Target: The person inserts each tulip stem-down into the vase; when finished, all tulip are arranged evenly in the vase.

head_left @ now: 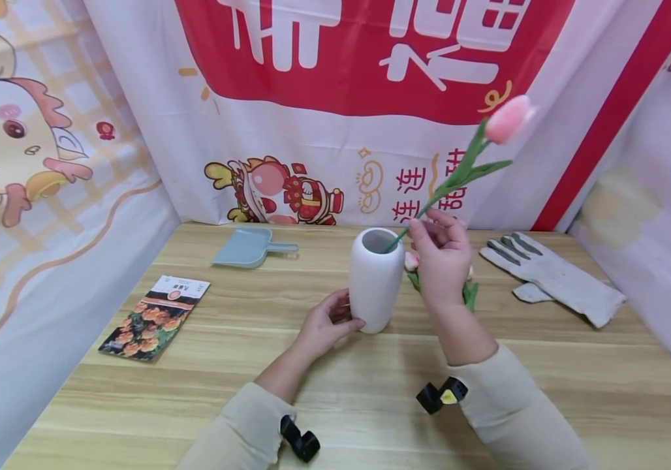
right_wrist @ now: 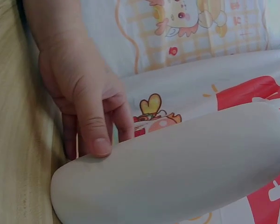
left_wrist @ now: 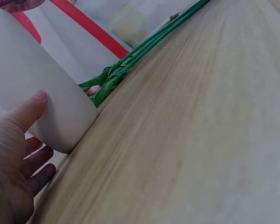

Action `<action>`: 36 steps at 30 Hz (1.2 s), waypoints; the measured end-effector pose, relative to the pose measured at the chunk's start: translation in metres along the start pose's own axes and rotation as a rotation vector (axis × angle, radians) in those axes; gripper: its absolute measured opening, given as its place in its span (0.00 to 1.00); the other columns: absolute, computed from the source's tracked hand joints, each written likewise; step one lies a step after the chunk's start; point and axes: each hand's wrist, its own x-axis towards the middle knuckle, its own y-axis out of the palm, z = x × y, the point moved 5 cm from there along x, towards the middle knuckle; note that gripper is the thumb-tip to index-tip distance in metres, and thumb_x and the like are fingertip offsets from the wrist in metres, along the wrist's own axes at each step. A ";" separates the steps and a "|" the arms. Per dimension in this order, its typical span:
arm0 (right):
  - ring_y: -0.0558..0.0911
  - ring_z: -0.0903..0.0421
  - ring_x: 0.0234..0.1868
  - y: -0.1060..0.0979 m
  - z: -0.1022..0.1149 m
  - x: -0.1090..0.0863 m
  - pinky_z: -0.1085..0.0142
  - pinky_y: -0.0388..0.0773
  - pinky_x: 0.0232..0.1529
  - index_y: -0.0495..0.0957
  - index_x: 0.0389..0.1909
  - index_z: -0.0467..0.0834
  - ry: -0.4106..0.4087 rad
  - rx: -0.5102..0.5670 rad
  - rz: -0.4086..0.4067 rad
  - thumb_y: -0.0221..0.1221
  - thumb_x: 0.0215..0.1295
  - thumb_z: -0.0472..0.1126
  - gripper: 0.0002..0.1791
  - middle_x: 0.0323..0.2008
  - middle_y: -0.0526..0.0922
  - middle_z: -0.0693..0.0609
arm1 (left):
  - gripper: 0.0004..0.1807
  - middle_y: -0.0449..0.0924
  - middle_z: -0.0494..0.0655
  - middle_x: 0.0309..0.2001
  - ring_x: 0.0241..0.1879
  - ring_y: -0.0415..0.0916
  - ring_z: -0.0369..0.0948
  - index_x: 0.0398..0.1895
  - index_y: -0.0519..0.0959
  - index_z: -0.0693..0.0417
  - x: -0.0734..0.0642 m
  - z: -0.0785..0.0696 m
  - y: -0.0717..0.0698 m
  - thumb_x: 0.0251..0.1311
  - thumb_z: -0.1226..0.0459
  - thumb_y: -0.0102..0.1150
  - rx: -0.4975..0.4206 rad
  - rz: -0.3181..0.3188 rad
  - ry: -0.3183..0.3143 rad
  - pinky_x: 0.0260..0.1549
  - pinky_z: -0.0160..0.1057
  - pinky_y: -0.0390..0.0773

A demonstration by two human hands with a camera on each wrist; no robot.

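A white vase (head_left: 376, 287) stands upright on the wooden table. Low on its left side, my left hand (head_left: 322, 326) holds it, thumb at the front and fingers curled behind; the left wrist view shows this thumb on the vase wall (left_wrist: 42, 79). Above and right of the vase, my right hand (head_left: 444, 261) pinches the stem of a pink artificial tulip (head_left: 463, 175). The lower stem slants into the vase mouth, while the bloom points up and right. More tulips (head_left: 470, 296) lie on the table behind my right hand, partly hidden; their green stems (left_wrist: 149, 44) show in the left wrist view.
At the back left lies a light blue dustpan (head_left: 244, 248). Nearer, on the left, is a flower-printed seed packet (head_left: 153, 320). A pair of grey-white gloves (head_left: 570, 284) rests at the right. Printed cloth (head_left: 324, 130) hangs around the table's back and sides.
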 end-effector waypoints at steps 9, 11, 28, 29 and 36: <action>0.81 0.65 0.35 0.010 -0.005 -0.004 0.77 0.79 0.32 0.83 0.48 0.39 0.025 -0.168 0.157 0.68 0.59 0.38 0.15 0.32 0.86 0.64 | 0.35 0.79 0.51 0.60 0.58 0.78 0.48 0.66 0.71 0.47 0.001 0.001 0.002 0.53 0.59 0.73 0.011 0.012 -0.023 0.62 0.48 0.76; 0.81 0.66 0.35 0.012 -0.004 -0.005 0.77 0.79 0.33 0.83 0.47 0.40 0.013 -0.194 0.193 0.68 0.59 0.37 0.15 0.32 0.86 0.63 | 0.35 0.79 0.51 0.60 0.58 0.78 0.48 0.66 0.71 0.48 0.001 0.001 0.002 0.53 0.59 0.73 0.011 0.013 -0.023 0.62 0.48 0.76; 0.80 0.64 0.42 0.018 -0.006 -0.006 0.79 0.80 0.43 0.82 0.52 0.41 0.076 -0.297 0.307 0.64 0.63 0.38 0.16 0.49 0.85 0.42 | 0.35 0.78 0.50 0.60 0.59 0.77 0.48 0.66 0.71 0.46 0.000 0.001 0.000 0.54 0.57 0.72 0.019 0.017 -0.037 0.62 0.49 0.75; 0.80 0.64 0.43 0.018 -0.006 -0.006 0.79 0.80 0.43 0.82 0.52 0.41 0.077 -0.297 0.307 0.64 0.63 0.38 0.16 0.50 0.85 0.42 | 0.35 0.78 0.50 0.60 0.59 0.77 0.48 0.66 0.71 0.46 0.000 0.001 0.000 0.54 0.57 0.72 0.019 0.017 -0.036 0.62 0.49 0.75; 0.81 0.62 0.44 0.015 -0.006 -0.005 0.78 0.81 0.42 0.82 0.51 0.42 0.115 -0.304 0.315 0.65 0.63 0.42 0.17 0.49 0.85 0.47 | 0.35 0.78 0.50 0.61 0.59 0.77 0.49 0.66 0.71 0.45 -0.001 0.001 -0.001 0.54 0.56 0.72 0.016 0.016 -0.039 0.63 0.50 0.75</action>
